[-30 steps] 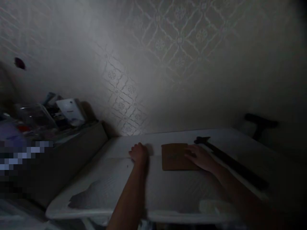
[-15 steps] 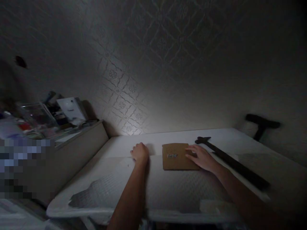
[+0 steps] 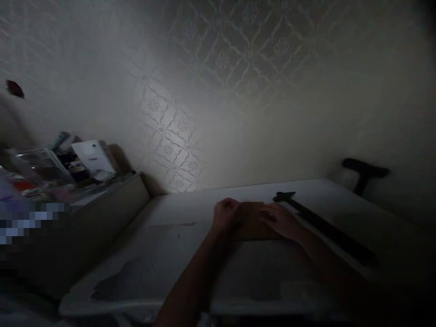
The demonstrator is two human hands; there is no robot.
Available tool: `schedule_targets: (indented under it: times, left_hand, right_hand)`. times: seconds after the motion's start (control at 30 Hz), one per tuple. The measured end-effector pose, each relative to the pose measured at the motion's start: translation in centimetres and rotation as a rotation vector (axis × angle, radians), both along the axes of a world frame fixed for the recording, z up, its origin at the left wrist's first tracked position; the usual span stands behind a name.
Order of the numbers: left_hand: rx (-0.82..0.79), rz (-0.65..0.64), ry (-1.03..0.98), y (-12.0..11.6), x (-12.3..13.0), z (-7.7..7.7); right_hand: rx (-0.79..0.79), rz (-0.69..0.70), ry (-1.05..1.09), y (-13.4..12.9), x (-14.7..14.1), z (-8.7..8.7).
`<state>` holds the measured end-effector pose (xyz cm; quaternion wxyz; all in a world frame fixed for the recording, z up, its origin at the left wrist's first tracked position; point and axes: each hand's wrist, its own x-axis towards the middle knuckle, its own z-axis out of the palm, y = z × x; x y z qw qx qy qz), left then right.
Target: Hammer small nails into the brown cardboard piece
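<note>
A brown cardboard piece (image 3: 254, 231) lies flat on the white table. My left hand (image 3: 225, 215) is over its left part, fingers curled together in a pinch. Whatever is between those fingertips is too dark and small to make out, and the hand hides the marks on that side of the cardboard. My right hand (image 3: 282, 221) rests on the right edge of the cardboard, its fingers stretched out and the thumb apart from them.
A long dark bar with a forked end (image 3: 323, 227) lies right of my right hand. A dark T-shaped object (image 3: 364, 173) stands by the wall. On the left, a cabinet (image 3: 119, 200) carries a white box (image 3: 93, 156), a clear plastic case (image 3: 42, 168) and clutter.
My left hand has moved right, from the bare table onto the left part of the cardboard. My right hand stays on the right edge. The wall looks brighter and the table darker.
</note>
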<state>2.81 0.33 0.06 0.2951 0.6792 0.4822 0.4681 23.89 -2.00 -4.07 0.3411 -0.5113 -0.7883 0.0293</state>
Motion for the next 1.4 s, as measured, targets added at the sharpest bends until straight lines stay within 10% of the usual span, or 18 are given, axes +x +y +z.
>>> schedule_targets:
  times: [0.17,1.07,1.4]
  left_hand:
    - [-0.104,-0.187,-0.058,-0.1,1.4,-1.7]
    - [-0.13,-0.279,0.16,0.1,0.9,-2.1]
    - [-0.143,-0.281,0.158,0.4,0.8,-2.5]
  right_hand:
    - [-0.002,0.004,-0.023,-0.1,-0.1,0.2]
    - [-0.017,-0.004,-0.023,0.1,-0.1,0.2]
    - [-0.055,-0.804,-0.127,-0.8,3.6,1.7]
